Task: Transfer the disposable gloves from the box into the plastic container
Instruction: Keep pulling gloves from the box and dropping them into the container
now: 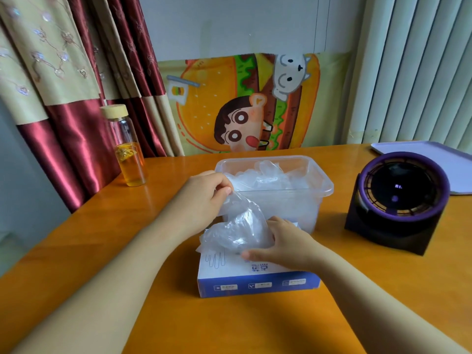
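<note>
Head view, mid-frame: the left hand (204,198) has its grip pinched on a thin glove (242,226) rising from the box (255,284), which the right hand (288,246) presses loose-fingered, likely to steady it, just below the part-filled plastic container (324,186).

Blue-and-white box (258,277), clear container (274,185), orange table (229,328), purple-rimmed fan (398,198)
</note>
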The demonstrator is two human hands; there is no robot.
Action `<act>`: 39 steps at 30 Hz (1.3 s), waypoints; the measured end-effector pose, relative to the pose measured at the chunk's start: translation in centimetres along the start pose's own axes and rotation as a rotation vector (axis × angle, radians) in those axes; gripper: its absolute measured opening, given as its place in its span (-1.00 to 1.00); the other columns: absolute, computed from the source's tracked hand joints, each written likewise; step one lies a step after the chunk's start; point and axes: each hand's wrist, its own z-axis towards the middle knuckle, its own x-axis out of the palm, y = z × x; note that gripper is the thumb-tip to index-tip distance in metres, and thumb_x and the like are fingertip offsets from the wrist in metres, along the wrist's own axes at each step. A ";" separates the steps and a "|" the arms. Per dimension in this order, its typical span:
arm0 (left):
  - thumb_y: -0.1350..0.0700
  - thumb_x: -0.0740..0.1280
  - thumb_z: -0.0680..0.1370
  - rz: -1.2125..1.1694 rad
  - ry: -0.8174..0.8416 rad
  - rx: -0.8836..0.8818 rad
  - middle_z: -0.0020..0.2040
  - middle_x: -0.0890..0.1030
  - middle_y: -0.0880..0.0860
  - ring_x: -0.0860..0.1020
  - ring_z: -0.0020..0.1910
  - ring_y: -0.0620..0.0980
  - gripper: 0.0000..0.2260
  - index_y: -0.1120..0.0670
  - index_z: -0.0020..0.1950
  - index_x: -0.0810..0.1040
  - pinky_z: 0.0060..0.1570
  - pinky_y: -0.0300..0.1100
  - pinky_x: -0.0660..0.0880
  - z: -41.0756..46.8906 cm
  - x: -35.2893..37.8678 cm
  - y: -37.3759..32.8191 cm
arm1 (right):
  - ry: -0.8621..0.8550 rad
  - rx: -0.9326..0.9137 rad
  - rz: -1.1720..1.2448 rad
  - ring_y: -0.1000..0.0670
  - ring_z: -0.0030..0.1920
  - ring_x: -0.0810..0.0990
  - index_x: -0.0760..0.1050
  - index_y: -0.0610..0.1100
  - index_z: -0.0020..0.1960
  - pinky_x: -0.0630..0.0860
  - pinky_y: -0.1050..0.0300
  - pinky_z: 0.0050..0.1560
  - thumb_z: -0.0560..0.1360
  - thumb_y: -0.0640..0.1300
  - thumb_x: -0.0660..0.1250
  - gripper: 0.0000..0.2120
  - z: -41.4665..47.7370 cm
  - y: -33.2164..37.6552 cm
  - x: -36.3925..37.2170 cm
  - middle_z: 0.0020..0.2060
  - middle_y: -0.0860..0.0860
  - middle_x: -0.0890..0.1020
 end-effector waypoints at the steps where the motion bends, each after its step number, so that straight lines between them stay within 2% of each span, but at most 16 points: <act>1: 0.13 0.22 0.62 -0.016 -0.010 -0.005 -0.11 0.49 -0.15 0.46 -0.13 -0.25 -0.88 0.03 -0.04 0.55 -0.18 -0.51 0.36 0.0 0.1 0.0 | 0.006 -0.014 0.105 0.12 0.00 0.56 0.42 0.14 -0.03 0.53 0.06 0.08 0.30 0.39 0.35 -0.59 0.0 -0.1 0.0 -0.01 0.17 0.57; 4: 0.10 0.19 0.64 -0.053 0.071 -0.043 -0.12 0.51 -0.14 0.48 -0.17 -0.22 -0.87 0.02 0.01 0.52 -0.26 -0.48 0.37 -0.2 0.5 -0.5 | -0.058 -0.030 0.349 0.11 -0.10 0.62 0.53 0.09 -0.01 0.57 -0.01 0.04 0.23 0.51 0.28 -0.43 0.1 0.2 0.0 -0.12 0.14 0.66; 6: 0.09 0.17 0.64 -0.097 0.147 -0.065 -0.20 0.53 -0.14 0.50 -0.24 -0.23 -0.88 -0.01 0.00 0.50 -0.33 -0.46 0.37 -0.2 0.8 -1.1 | -0.133 0.008 0.373 0.11 -0.24 0.58 0.54 0.02 -0.15 0.55 0.07 -0.15 0.22 0.51 0.24 -0.43 0.6 1.2 0.3 -0.27 0.10 0.63; 7: 0.10 0.17 0.64 -0.114 0.166 -0.064 -0.22 0.54 -0.12 0.51 -0.26 -0.22 -0.87 -0.01 -0.03 0.50 -0.33 -0.45 0.39 -0.3 0.9 -1.3 | -0.174 0.041 0.369 0.10 -0.34 0.52 0.49 0.00 -0.27 0.46 0.11 -0.28 0.24 0.48 0.25 -0.47 0.9 1.7 0.5 -0.38 0.10 0.57; 9: 0.11 0.16 0.64 -0.148 0.165 -0.058 -0.21 0.56 -0.10 0.54 -0.23 -0.19 -0.84 -0.03 -0.09 0.47 -0.23 -0.36 0.46 -0.2 1.1 -1.7 | -0.256 0.100 0.348 0.05 -0.41 0.47 0.44 -0.07 -0.35 0.38 0.05 -0.36 0.30 0.43 0.30 -0.46 1.3 2.1 1.2 -0.46 0.07 0.52; 11: 0.13 0.14 0.65 -0.194 0.155 -0.070 -0.18 0.56 -0.10 0.55 -0.20 -0.23 -0.82 -0.02 -0.10 0.46 -0.18 -0.33 0.52 -0.3 1.2 -1.6 | -0.312 0.149 0.310 -0.01 -0.29 0.58 0.54 -0.09 -0.22 0.52 -0.04 -0.24 0.31 0.35 0.26 -0.51 1.5 1.8 1.7 -0.35 0.00 0.63; 13: 0.15 0.13 0.65 -0.224 0.137 -0.077 -0.16 0.55 -0.11 0.55 -0.20 -0.27 -0.82 -0.01 -0.10 0.45 -0.22 -0.41 0.52 -0.6 1.4 -1.4 | -0.339 0.173 0.309 -0.05 -0.21 0.62 0.57 -0.11 -0.13 0.57 -0.07 -0.13 0.35 0.24 0.29 -0.59 1.5 1.5 1.8 -0.26 -0.03 0.65; 17: 0.16 0.11 0.66 -0.277 0.052 -0.084 -0.14 0.52 -0.10 0.54 -0.21 -0.29 -0.83 0.03 -0.06 0.45 -0.28 -0.49 0.48 -0.7 1.7 -1.1 | -0.358 0.173 0.342 -0.01 -0.21 0.63 0.52 -0.02 -0.13 0.60 -0.05 -0.11 0.41 0.10 0.37 -0.81 1.5 1.3 1.8 -0.26 0.02 0.63; 19: 0.15 0.09 0.66 -0.352 0.065 -0.119 -0.13 0.53 -0.05 0.56 -0.16 -0.17 -0.82 0.04 -0.06 0.44 -0.21 -0.39 0.55 -0.7 1.9 -1.1 | -0.328 0.131 0.387 -0.04 -0.21 0.64 0.55 -0.05 -0.09 0.60 -0.10 -0.11 0.38 0.10 0.40 -0.76 1.5 1.6 1.6 -0.23 -0.03 0.65; 21: 0.14 0.08 0.67 -0.405 0.082 -0.166 -0.13 0.53 -0.02 0.56 -0.13 -0.09 -0.82 0.05 -0.07 0.44 -0.18 -0.28 0.60 -0.8 2.2 -1.2 | -0.291 0.085 0.464 -0.04 -0.26 0.62 0.58 -0.08 -0.13 0.60 -0.05 -0.19 0.34 0.18 0.43 -0.67 1.6 1.9 1.3 -0.28 -0.05 0.64; 23: 0.14 0.08 0.67 -0.440 0.060 -0.205 -0.13 0.53 -0.01 0.56 -0.12 -0.11 -0.81 0.08 -0.06 0.44 -0.23 -0.34 0.56 -0.8 2.4 -1.4 | -0.319 0.083 0.476 0.04 -0.29 0.60 0.58 -0.04 -0.15 0.58 0.03 -0.21 0.38 0.18 0.40 -0.72 1.6 1.8 1.1 -0.32 0.03 0.63; 26: 0.14 0.07 0.67 -0.533 -0.020 -0.243 -0.13 0.55 0.00 0.59 -0.08 -0.09 -0.79 0.08 -0.08 0.44 -0.12 -0.25 0.59 -0.6 2.5 -1.7 | -0.413 0.119 0.354 0.05 -0.24 0.62 0.50 0.07 -0.20 0.60 -0.05 -0.12 0.42 0.06 0.37 -0.90 1.3 1.5 1.5 -0.32 0.09 0.62; 29: 0.12 0.07 0.68 -0.574 -0.047 -0.245 -0.14 0.55 0.01 0.58 -0.11 -0.11 -0.79 0.03 -0.10 0.42 -0.19 -0.35 0.57 -0.5 2.4 -2.0 | -0.416 0.131 0.333 -0.01 -0.23 0.63 0.53 -0.02 -0.13 0.60 -0.11 -0.11 0.43 0.05 0.35 -0.86 1.1 1.7 1.7 -0.27 0.03 0.64; 32: 0.13 0.06 0.68 -0.719 -0.097 -0.255 -0.13 0.54 0.05 0.57 -0.16 -0.13 -0.79 0.08 -0.06 0.44 -0.19 -0.29 0.59 -0.5 1.9 -2.5 | -0.389 0.128 0.299 -0.03 -0.23 0.63 0.54 -0.08 -0.07 0.60 -0.14 -0.14 0.41 0.07 0.34 -0.76 1.1 1.6 1.6 -0.24 -0.01 0.65; 35: 0.16 0.04 0.69 -0.982 -0.218 -0.254 -0.21 0.55 0.06 0.58 -0.25 -0.13 -0.77 0.13 -0.07 0.43 -0.16 -0.15 0.60 0.2 0.2 -3.0 | -0.366 0.136 0.195 0.02 -0.22 0.61 0.53 -0.03 -0.08 0.60 -0.03 -0.15 0.42 0.10 0.32 -0.79 1.2 1.6 1.8 -0.25 0.04 0.62; 39: 0.16 0.05 0.69 -0.963 -0.326 -0.206 -0.17 0.54 0.07 0.59 -0.19 -0.08 -0.76 0.07 -0.08 0.45 -0.10 -0.06 0.60 0.9 -1.7 -2.6 | -0.325 0.161 0.056 0.03 -0.18 0.58 0.52 -0.03 -0.14 0.52 0.13 -0.19 0.44 0.08 0.27 -0.81 1.1 2.1 2.0 -0.25 0.07 0.60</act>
